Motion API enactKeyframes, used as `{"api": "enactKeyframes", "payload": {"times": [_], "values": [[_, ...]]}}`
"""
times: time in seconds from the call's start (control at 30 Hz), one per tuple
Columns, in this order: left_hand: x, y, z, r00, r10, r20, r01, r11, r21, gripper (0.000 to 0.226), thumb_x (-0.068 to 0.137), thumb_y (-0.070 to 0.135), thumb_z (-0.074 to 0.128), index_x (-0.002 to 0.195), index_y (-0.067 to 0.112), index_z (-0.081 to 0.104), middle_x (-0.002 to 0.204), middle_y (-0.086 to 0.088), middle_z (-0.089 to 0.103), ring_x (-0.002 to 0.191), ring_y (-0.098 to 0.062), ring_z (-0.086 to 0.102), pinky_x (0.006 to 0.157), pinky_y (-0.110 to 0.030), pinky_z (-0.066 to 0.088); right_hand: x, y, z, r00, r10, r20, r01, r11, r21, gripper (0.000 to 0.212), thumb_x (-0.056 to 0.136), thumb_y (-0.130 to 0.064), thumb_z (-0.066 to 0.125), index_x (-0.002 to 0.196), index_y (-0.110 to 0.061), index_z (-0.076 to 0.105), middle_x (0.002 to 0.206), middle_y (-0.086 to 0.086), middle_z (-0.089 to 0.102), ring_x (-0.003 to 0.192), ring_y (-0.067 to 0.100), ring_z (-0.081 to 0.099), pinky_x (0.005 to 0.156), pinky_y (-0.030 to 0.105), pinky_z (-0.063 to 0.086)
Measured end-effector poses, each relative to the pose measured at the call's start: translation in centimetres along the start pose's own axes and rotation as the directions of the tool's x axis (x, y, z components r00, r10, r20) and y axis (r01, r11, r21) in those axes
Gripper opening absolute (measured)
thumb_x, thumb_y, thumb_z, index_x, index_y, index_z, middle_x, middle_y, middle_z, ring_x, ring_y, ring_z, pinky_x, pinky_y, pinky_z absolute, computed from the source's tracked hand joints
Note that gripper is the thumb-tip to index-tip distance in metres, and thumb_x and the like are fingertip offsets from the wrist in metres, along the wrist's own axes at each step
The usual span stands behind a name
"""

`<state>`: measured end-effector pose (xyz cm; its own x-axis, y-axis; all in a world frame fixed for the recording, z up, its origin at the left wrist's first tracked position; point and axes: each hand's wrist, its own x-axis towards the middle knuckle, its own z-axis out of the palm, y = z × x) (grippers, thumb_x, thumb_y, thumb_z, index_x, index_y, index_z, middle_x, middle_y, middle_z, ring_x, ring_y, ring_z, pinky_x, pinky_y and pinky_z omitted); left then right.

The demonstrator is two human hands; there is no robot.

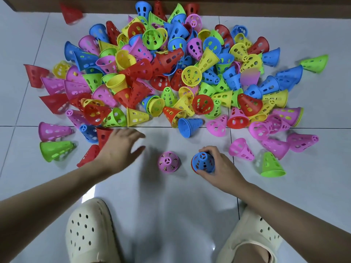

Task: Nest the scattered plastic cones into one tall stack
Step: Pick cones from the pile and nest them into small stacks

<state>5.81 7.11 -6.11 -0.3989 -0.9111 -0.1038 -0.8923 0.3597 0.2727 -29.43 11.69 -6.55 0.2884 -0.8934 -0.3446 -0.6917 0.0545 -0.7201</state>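
A: Where are the cones?

B: A big heap of perforated plastic cones (171, 73) in red, blue, yellow, green and pink lies scattered over the pale tiled floor (171, 205), most tipped on their sides. Apart from the heap, 1 pink perforated plastic cone (168, 162) stands upright, narrow end up, between the 2 hands.

A: And the hands?

B: The right hand (218, 168) curls its fingers and thumb round a blue perforated plastic cone (203, 162), upright on the floor just beside the pink one. A red rim shows under its base, so it seems to sit on a red cone. The left hand (119, 149) is spread, fingers straight, holding nothing, reaching over the near edge of the heap, by a red cone lying on its side (103, 136).

A: Anything else?

B: 2 cream perforated clogs (87, 232) at the bottom.
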Motion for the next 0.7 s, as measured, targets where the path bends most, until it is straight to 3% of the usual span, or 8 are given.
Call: {"api": "enactKeyframes", "payload": {"times": [0.07, 0.17, 0.33, 0.4, 0.5, 0.57, 0.63, 0.7], "values": [[-0.7, -2.3, -0.7, 0.990, -0.133, -0.037, 0.134, 0.991, 0.012, 0.038, 0.086, 0.045, 0.068, 0.113, 0.018, 0.069, 0.108, -0.005, 0.068, 0.099, -0.033, 0.060, 0.085, -0.043, 0.043, 0.0, 0.5, 0.2, 1.000, 0.005, 0.016, -0.004, 0.999, -0.052, 0.057, 0.082, -0.035, 0.078, 0.125, -0.035, 0.041, 0.122, -0.016, 0.054, 0.107, 0.005, 0.054, 0.087, 0.026, 0.050], [-2.0, -4.7, -0.8, 0.978, -0.204, 0.042, 0.203, 0.979, 0.035, 0.046, 0.079, 0.032, 0.083, 0.119, 0.015, 0.068, 0.111, -0.009, 0.064, 0.099, -0.035, 0.058, 0.081, -0.045, 0.050, -0.1, 1.2, 0.4, 1.000, 0.023, 0.006, -0.022, 0.995, -0.097, 0.056, 0.083, -0.035, 0.077, 0.126, -0.031, 0.043, 0.122, -0.015, 0.051, 0.106, 0.007, 0.052, 0.084, 0.026, 0.048], [-3.5, -5.4, -0.4, 0.955, -0.284, 0.081, 0.277, 0.957, 0.090, 0.046, 0.080, 0.040, 0.081, 0.117, 0.017, 0.066, 0.105, -0.003, 0.066, 0.084, -0.028, 0.065, 0.060, -0.035, 0.055, 0.0, 2.4, 0.7, 0.999, 0.032, 0.008, -0.031, 0.995, -0.099, 0.049, 0.081, -0.029, 0.077, 0.118, -0.032, 0.045, 0.119, -0.019, 0.050, 0.108, 0.005, 0.055, 0.078, 0.014, 0.040], [-3.5, -5.1, -0.3, 0.948, -0.301, 0.107, 0.294, 0.952, 0.082, 0.040, 0.083, 0.046, 0.076, 0.111, 0.020, 0.065, 0.097, 0.001, 0.066, 0.077, -0.024, 0.064, 0.058, -0.035, 0.055, 0.0, 2.7, 0.7, 0.999, 0.025, 0.022, -0.023, 0.996, -0.087, 0.051, 0.079, -0.032, 0.078, 0.118, -0.036, 0.045, 0.119, -0.023, 0.049, 0.111, 0.002, 0.054, 0.083, 0.019, 0.043], [-2.7, -4.2, -0.5, 0.959, -0.273, 0.081, 0.276, 0.961, -0.025, 0.035, 0.084, 0.049, 0.074, 0.105, 0.023, 0.064, 0.089, 0.007, 0.064, 0.075, -0.020, 0.063, 0.059, -0.033, 0.052, 0.2, 2.6, 0.2, 0.998, -0.016, 0.056, 0.021, 0.997, -0.077, 0.059, 0.077, -0.037, 0.079, 0.124, -0.037, 0.043, 0.123, -0.024, 0.047, 0.117, 0.000, 0.051, 0.091, 0.023, 0.046], [-1.9, -3.1, -1.2, 0.965, -0.254, 0.064, 0.261, 0.952, -0.159, 0.032, 0.083, 0.045, 0.076, 0.101, 0.022, 0.064, 0.080, 0.010, 0.061, 0.070, -0.007, 0.058, 0.058, -0.025, 0.047, 0.4, 2.8, -0.6, 0.994, -0.082, 0.071, 0.090, 0.989, -0.117, 0.068, 0.076, -0.034, 0.080, 0.132, -0.031, 0.043, 0.129, -0.018, 0.046, 0.122, 0.002, 0.048, 0.097, 0.022, 0.044], [-1.1, -1.3, -2.1, 0.971, -0.236, 0.027, 0.233, 0.924, -0.305, 0.030, 0.082, 0.034, 0.080, 0.102, 0.018, 0.065, 0.071, 0.012, 0.054, 0.066, -0.002, 0.054, 0.056, -0.013, 0.037, 0.7, 3.5, -1.9, 0.984, -0.157, 0.083, 0.172, 0.960, -0.222, 0.072, 0.075, -0.030, 0.078, 0.138, -0.022, 0.045, 0.135, -0.009, 0.048, 0.126, 0.008, 0.047, 0.105, 0.025, 0.039], [-0.6, 0.9, -3.3, 0.982, -0.191, -0.004, 0.172, 0.896, -0.410, 0.029, 0.082, 0.026, 0.082, 0.104, 0.017, 0.065, 0.067, 0.012, 0.050, 0.066, -0.004, 0.051, 0.056, -0.012, 0.036, 0.7, 4.3, -3.4, 0.980, -0.197, 0.029, 0.195, 0.915, -0.354, 0.068, 0.075, -0.028, 0.075, 0.137, -0.017, 0.049, 0.134, -0.001, 0.051, 0.127, 0.017, 0.048, 0.108, 0.031, 0.036]]}}
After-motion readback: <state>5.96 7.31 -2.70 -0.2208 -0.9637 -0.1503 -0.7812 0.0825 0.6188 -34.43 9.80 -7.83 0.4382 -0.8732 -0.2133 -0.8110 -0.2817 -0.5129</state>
